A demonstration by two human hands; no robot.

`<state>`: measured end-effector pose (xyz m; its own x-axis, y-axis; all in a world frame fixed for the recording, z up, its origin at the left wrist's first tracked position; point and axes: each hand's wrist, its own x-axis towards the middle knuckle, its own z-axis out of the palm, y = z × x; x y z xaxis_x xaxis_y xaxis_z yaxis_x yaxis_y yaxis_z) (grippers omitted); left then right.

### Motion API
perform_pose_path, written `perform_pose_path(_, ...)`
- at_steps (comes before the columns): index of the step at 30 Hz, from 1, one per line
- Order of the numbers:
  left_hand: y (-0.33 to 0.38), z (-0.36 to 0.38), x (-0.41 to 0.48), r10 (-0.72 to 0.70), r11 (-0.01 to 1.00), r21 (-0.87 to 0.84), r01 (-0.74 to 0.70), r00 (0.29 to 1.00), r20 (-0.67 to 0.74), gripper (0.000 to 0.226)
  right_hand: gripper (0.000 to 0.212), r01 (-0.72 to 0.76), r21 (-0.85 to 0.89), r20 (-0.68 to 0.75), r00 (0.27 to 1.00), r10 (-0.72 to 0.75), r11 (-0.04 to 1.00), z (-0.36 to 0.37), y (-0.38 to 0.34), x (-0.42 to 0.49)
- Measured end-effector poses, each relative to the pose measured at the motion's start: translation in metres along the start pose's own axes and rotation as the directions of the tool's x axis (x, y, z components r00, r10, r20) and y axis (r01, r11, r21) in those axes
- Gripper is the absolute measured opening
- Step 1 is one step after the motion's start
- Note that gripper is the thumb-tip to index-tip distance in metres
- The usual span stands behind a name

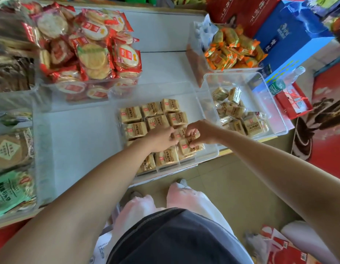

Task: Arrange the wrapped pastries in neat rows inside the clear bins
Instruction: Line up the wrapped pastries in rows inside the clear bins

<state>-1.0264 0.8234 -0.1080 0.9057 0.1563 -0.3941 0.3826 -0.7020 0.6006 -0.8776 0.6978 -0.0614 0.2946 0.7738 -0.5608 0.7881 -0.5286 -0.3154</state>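
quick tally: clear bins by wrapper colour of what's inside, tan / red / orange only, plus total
Tan wrapped pastries: 2, the rowed-pastry bin and the loose-pastry bin
Red-wrapped round crackers: 1, the cracker bin
Orange-wrapped snacks: 1, the orange-snack bin
Total: 4

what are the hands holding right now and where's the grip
The right hand pinches a wrapped pastry by its far edge, in the middle bin. Whether the left hand grips it too cannot be told.
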Motion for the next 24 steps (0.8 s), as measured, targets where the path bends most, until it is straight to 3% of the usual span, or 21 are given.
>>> perform_pose_path(3,-0.011,0.020,-0.002,0.082,0.925,0.363,-0.110,0.992,0.091,0.067,0.024,-0.051,-0.142,-0.017,0.999,0.049,0.989,0.015,0.004,0.005)
perform_pose_path(7,-0.027,0.048,0.000,-0.012,0.814,0.574,-0.089,0.985,0.170,0.072,0.017,-0.069,-0.215,-0.039,0.997,0.062,0.974,0.030,0.003,0.016)
perform_pose_path(13,-0.039,0.052,-0.001,-0.059,0.831,0.552,-0.065,0.977,0.203,0.075,0.009,-0.147,-0.296,-0.171,0.980,0.099,0.944,0.052,0.007,0.030)
perform_pose_path(19,-0.038,0.051,-0.001,-0.045,0.854,0.515,-0.065,0.979,0.198,0.077,0.009,-0.198,-0.342,-0.200,0.970,0.135,0.918,0.058,0.006,0.041)
perform_pose_path(22,-0.037,0.045,0.001,0.023,0.865,0.497,-0.069,0.995,0.100,0.074,0.008,-0.167,-0.356,-0.177,0.978,0.109,0.920,0.055,0.006,0.043)
perform_pose_path(24,-0.030,0.038,0.007,0.085,0.885,0.464,-0.050,0.995,-0.055,0.060,0.011,-0.086,-0.290,-0.194,0.981,0.030,0.953,0.045,0.007,0.040)
